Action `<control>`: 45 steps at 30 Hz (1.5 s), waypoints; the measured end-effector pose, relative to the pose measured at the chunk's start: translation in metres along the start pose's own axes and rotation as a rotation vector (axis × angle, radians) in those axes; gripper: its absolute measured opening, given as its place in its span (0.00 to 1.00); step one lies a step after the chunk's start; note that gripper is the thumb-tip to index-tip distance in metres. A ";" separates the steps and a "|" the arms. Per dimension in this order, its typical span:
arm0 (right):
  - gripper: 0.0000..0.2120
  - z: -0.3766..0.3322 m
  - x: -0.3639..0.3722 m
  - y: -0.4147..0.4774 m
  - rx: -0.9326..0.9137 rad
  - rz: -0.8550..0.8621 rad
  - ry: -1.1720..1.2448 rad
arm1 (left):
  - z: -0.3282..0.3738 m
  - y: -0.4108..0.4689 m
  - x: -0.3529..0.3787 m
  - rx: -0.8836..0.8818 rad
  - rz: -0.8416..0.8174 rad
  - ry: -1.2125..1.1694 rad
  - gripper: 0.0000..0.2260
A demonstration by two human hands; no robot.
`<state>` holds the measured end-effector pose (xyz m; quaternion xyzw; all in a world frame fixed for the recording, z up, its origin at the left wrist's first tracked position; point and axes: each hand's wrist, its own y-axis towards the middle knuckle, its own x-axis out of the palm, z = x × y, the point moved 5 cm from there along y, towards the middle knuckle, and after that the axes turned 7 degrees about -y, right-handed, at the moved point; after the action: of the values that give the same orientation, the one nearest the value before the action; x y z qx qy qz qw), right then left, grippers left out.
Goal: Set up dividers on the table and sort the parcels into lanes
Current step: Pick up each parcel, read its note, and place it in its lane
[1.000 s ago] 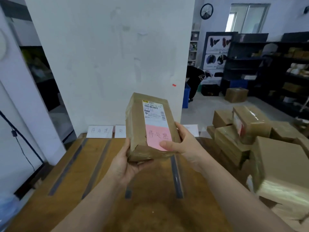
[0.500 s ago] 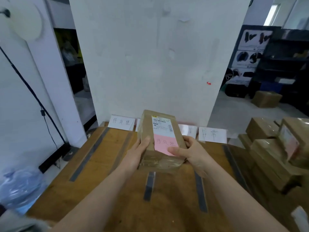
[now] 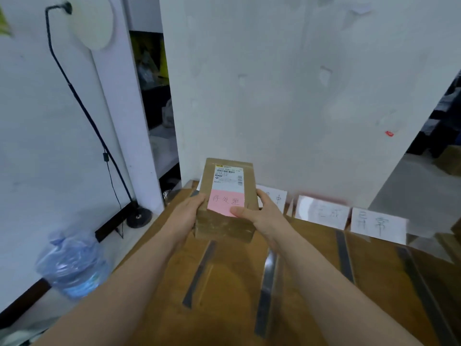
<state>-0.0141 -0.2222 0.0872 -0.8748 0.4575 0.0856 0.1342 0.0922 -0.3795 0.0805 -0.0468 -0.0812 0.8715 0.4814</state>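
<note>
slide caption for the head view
Left hand and right hand hold a parcel with a pink note at the table.

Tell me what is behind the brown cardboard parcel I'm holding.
A white paper card leaning at the white wall peeks out past the right hand; the brown cardboard parcel covers its left part and whatever else stands directly behind.

Soft even indoor light, glare on table strips (image 3: 267,278), motion blur, wide-angle edge bending

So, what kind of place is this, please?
Probably a parcel sorting room: a taped parcel with a shipping label, dark divider strips on the wooden table, and handwritten lane signs.
</note>
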 end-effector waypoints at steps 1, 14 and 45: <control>0.43 -0.001 0.013 0.012 0.008 0.002 0.010 | -0.002 0.011 -0.012 -0.017 -0.003 0.018 0.18; 0.41 0.033 0.124 0.119 0.273 0.179 0.012 | -0.053 0.175 -0.102 -0.147 -0.167 0.197 0.12; 0.43 0.104 0.159 0.196 0.466 0.203 -0.078 | -0.157 0.260 -0.101 -0.386 -0.166 0.130 0.19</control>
<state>-0.0880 -0.4204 -0.0856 -0.7658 0.5449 0.0245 0.3406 -0.0453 -0.5857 -0.1220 -0.1876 -0.2190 0.7921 0.5380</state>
